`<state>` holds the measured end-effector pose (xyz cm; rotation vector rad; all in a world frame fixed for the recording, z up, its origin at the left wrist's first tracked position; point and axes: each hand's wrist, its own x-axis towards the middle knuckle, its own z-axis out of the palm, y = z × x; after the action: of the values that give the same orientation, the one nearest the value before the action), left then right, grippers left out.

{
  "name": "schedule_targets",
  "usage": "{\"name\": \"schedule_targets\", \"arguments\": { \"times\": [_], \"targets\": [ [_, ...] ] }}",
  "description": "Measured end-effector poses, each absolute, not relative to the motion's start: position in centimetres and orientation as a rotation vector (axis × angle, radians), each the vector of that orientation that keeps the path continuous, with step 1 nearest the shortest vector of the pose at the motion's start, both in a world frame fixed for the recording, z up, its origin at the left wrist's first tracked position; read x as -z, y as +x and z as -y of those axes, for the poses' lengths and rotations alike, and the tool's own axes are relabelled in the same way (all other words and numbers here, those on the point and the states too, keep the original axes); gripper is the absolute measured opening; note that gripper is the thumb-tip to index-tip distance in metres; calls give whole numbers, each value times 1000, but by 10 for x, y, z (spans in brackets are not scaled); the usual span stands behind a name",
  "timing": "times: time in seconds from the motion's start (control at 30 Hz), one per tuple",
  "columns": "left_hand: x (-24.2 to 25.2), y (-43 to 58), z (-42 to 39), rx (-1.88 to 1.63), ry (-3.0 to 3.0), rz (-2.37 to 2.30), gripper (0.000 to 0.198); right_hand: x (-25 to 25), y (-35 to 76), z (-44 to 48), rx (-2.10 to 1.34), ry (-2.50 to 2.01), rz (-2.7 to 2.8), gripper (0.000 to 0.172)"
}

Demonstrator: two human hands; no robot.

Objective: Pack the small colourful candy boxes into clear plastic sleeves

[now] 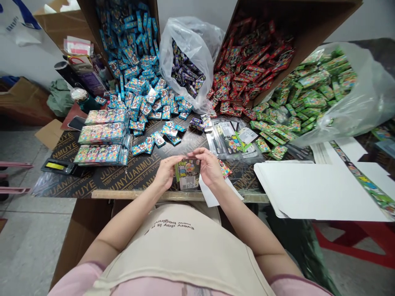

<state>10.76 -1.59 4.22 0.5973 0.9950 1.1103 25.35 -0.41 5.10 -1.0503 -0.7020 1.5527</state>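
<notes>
Between my two hands, near the table's front edge, is a flat dark packet [188,173] with green print and a pale label, upright and facing me. My left hand [168,172] has its fingers closed on the packet's left side and top. My right hand [210,165] grips its right side, fingertips meeting the left ones at the top edge. Beneath my right wrist lies a white sheet [210,195], with a small red packet [224,168] beside it. Just beyond my hands, clear sleeves with green print [233,142] lie on the table.
Blue boxes [142,82] spill at the back left, beside stacked wrapped bundles [100,137]. A bag of purple packs [187,68], a carton of red packs [249,61] and a bag of green packs [321,82] stand behind. White sheets [314,189] lie right.
</notes>
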Motion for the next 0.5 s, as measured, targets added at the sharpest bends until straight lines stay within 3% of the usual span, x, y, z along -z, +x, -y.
{"name": "schedule_targets", "arguments": {
  "times": [0.27,0.5],
  "targets": [
    [-53,105,14,-924,503,-871,32,-48,268,6,-1432,-1068,829,9],
    [-50,112,16,-1094,808,-989,38,-44,275,13,-1417,-1062,826,10]
  ]
}}
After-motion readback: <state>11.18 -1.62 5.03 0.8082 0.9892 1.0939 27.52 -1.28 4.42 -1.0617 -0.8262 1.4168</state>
